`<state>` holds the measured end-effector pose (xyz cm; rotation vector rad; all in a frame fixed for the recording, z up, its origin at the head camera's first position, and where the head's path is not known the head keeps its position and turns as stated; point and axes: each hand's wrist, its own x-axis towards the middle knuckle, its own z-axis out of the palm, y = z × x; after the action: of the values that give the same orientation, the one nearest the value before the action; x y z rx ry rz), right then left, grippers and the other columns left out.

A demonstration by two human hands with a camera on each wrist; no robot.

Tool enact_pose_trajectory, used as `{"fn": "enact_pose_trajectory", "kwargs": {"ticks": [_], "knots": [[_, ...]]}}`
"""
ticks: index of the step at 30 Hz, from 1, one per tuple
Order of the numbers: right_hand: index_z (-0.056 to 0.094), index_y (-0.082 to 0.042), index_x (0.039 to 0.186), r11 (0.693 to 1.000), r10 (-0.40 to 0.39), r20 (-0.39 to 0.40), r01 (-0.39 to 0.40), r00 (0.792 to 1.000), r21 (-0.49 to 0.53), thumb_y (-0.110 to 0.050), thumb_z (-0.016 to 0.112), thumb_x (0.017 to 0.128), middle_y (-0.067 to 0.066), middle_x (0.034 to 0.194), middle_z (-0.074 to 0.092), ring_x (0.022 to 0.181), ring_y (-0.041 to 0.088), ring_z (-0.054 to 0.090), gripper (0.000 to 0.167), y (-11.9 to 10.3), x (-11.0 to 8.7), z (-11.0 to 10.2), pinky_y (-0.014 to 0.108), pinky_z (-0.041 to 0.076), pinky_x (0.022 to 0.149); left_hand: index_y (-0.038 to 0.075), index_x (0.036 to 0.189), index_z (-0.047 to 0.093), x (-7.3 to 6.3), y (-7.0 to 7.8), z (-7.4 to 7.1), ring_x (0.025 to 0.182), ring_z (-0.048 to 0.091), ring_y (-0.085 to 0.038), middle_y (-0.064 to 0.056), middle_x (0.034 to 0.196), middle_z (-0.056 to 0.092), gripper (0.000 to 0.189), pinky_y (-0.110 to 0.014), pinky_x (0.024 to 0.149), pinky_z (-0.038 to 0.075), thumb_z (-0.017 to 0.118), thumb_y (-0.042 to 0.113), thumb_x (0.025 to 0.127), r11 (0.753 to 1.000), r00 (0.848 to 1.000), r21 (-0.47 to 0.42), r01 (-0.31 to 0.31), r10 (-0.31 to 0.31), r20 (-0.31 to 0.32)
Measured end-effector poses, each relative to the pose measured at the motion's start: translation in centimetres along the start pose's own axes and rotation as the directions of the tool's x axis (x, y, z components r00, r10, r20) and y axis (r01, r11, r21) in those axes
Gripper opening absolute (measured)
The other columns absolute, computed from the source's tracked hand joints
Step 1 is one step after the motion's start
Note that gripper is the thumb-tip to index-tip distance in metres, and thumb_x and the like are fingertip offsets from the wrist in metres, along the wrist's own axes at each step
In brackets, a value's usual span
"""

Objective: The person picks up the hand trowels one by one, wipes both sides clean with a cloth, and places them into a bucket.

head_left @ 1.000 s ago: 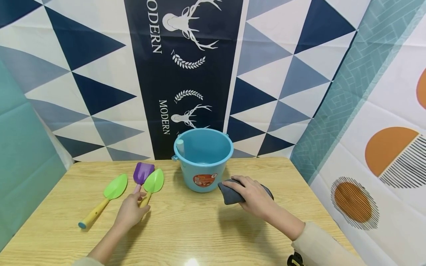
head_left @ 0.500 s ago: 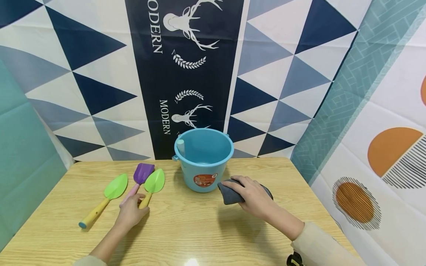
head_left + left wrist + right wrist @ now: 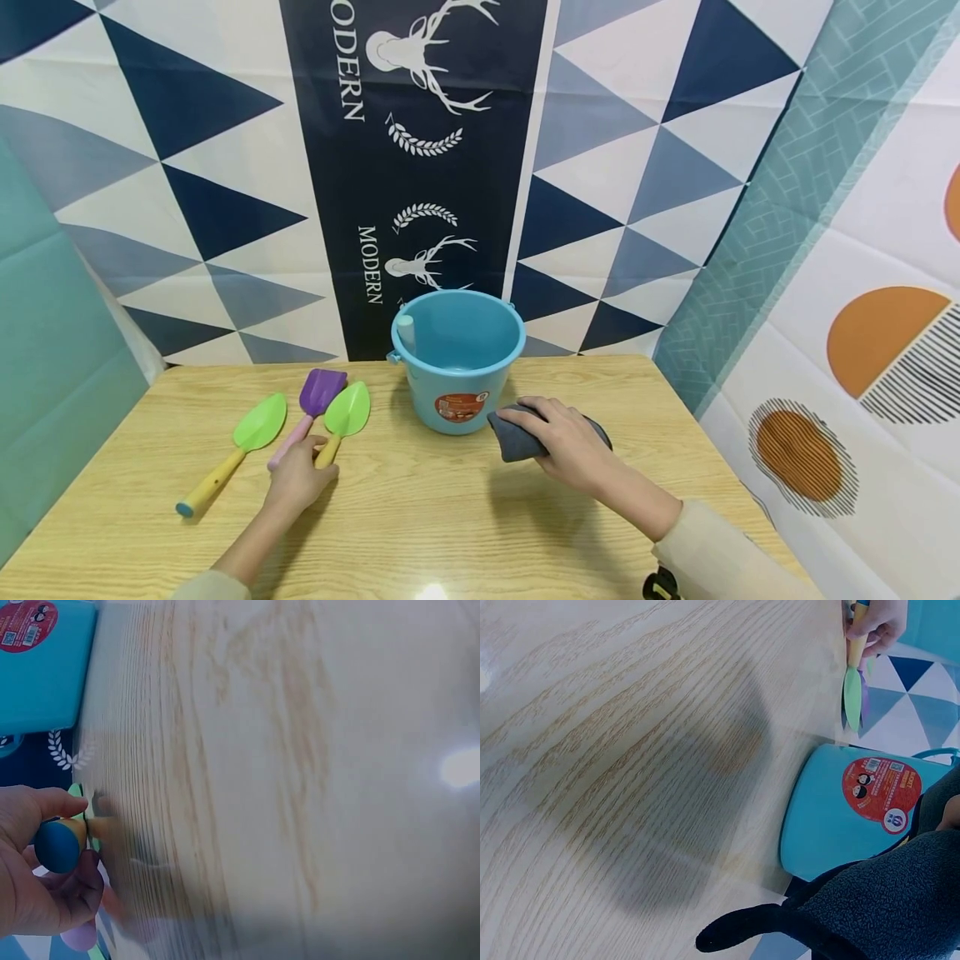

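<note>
In the head view my left hand (image 3: 295, 477) grips the yellow handle of a green toy trowel (image 3: 348, 408). Seen from the left wrist, thumb and fingers lie on either side of that handle's blue end (image 3: 57, 846). Just left of it is a purple toy shovel (image 3: 322, 392) with a pink handle. Farther left a second green trowel (image 3: 259, 422) lies on the table. My right hand (image 3: 566, 442) holds a folded dark grey cloth (image 3: 517, 439) above the table, in front of a blue bucket (image 3: 456, 375). The cloth's loose edge droops in the right wrist view.
A pale blue rod-like end (image 3: 406, 331) sticks up inside the bucket's left rim. The wooden table (image 3: 420, 533) ends at the back against a patterned cloth wall (image 3: 420, 183). Hanging fabric also borders both sides.
The purple shovel's pink handle, partly hidden by my left hand a second ago, now lies in sight farther left. My right hand and the cloth have barely moved.
</note>
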<state>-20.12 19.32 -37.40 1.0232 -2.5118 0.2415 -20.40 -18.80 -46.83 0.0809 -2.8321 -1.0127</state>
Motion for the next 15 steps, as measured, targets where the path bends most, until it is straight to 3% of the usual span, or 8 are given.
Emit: {"fn": "enact_pose_trajectory", "kwargs": {"ticks": [15], "knots": [[0.056, -0.026, 0.127, 1.0, -0.022, -0.007, 0.021, 1.0, -0.005, -0.009, 0.078, 0.073, 0.011, 0.123, 0.058, 0.108, 0.029, 0.059, 0.061, -0.06, 0.12, -0.01, 0.046, 0.052, 0.077, -0.007, 0.119, 0.056, 0.21, 0.12, 0.02, 0.079, 0.057, -0.022, -0.016, 0.096, 0.065, 0.043, -0.034, 0.063, 0.046, 0.059, 0.011, 0.08, 0.999, 1.0, 0.014, 0.03, -0.03, 0.006]]}}
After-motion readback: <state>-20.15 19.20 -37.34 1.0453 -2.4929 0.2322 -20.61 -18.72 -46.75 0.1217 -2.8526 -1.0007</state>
